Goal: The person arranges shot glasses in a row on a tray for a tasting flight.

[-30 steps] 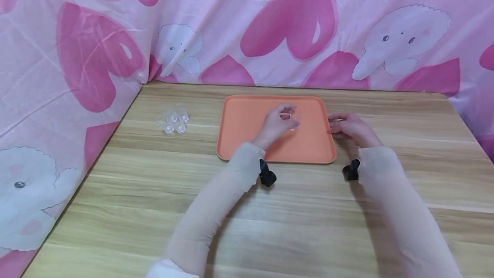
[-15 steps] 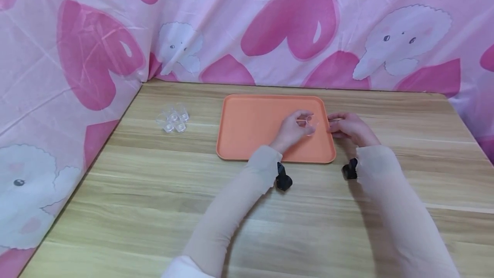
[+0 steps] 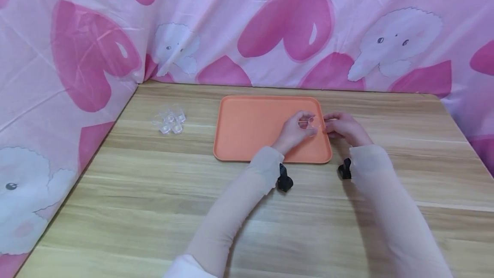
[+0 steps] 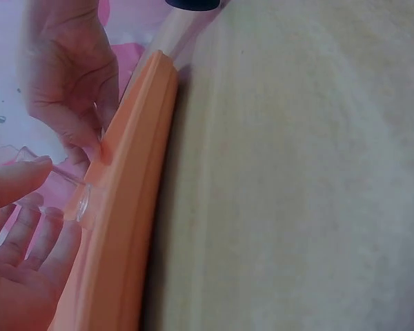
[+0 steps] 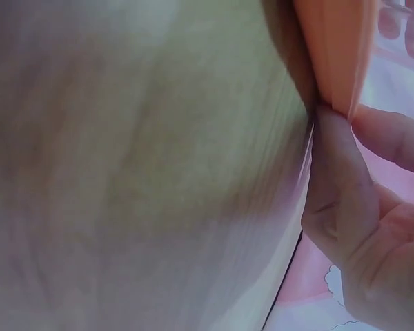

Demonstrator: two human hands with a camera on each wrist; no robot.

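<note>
In the head view, my left hand (image 3: pixel 292 134) holds a small clear plastic cup (image 3: pixel 314 123) between thumb and fingers, at the right end of an orange tray (image 3: pixel 247 128). The left wrist view shows the cup (image 4: pixel 83 201) near the tray's surface; whether its base touches cannot be told. At the tray's right rim is my right hand (image 3: pixel 349 128). Its thumb and a finger pinch that rim (image 5: pixel 338 83) in the right wrist view. Left of the tray, several similar clear cups (image 3: pixel 170 120) are clustered on the table.
The tray lies flat on a wood-grain table (image 3: pixel 135 209). A pink curtain (image 3: pixel 216 25) with hearts and white animals hangs along the back and left edges. Each wrist carries a small black camera mount (image 3: pixel 284 179).
My left hand has moved right with the cup, from the tray's middle to its right end. My right hand stays at the rim. The head view has shifted slightly.
</note>
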